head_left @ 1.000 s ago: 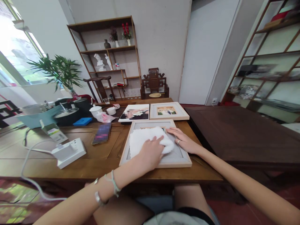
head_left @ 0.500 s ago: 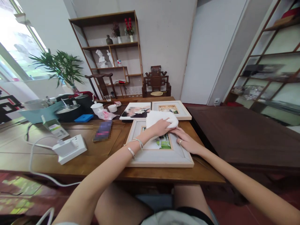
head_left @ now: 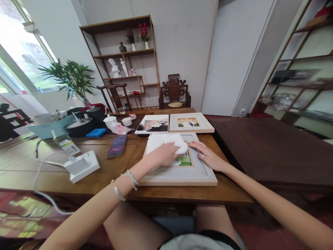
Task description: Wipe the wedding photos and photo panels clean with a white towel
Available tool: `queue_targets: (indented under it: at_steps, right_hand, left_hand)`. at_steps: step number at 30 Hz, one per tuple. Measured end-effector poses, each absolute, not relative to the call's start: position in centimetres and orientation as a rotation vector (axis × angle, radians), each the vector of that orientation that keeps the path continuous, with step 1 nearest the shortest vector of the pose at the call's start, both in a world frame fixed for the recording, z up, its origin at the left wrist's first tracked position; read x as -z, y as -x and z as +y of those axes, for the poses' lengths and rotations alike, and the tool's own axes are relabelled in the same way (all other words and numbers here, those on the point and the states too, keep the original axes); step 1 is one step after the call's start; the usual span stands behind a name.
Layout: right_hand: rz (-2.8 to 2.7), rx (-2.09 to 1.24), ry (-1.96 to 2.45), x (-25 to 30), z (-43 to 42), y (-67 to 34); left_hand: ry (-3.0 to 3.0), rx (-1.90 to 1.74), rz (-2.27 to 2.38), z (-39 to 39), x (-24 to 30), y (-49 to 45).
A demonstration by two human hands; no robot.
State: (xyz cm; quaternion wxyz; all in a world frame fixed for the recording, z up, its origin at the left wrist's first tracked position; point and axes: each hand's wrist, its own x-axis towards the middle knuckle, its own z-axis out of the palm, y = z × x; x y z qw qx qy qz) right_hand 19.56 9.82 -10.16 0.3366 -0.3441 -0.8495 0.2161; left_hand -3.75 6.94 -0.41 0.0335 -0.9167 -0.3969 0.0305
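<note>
A light wooden picture frame with a grey mat lies flat on the wooden table in front of me. My left hand presses a white cloth onto the glass over the upper half of the picture, fingers closed on the cloth. My right hand lies flat and open on the frame's right side, a ring on one finger. Part of the colour photo shows between my hands.
Two more pictures lie behind: an unframed print and a framed photo. To the left sit a white power strip with cable, a phone, pots, cups and a blue box. A dark low table stands right.
My left hand swept the cloth from the frame's lower half up to its far edge, then drew it back a little toward me. My right hand stayed on the frame.
</note>
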Motion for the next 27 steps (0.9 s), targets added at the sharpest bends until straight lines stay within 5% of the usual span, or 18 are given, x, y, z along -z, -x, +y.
queue_targets:
  at_steps: [10, 27]
  right_hand:
    - [-2.163, -0.607, 0.881, 10.2, 9.7, -19.6]
    - [-2.28, -0.507, 0.824, 10.1, 9.9, -19.8]
  left_hand:
    - [3.072, -0.042, -0.977, -2.2, -1.0, 0.6]
    - [2.473, -0.041, -1.493, 7.6, -0.6, 1.8]
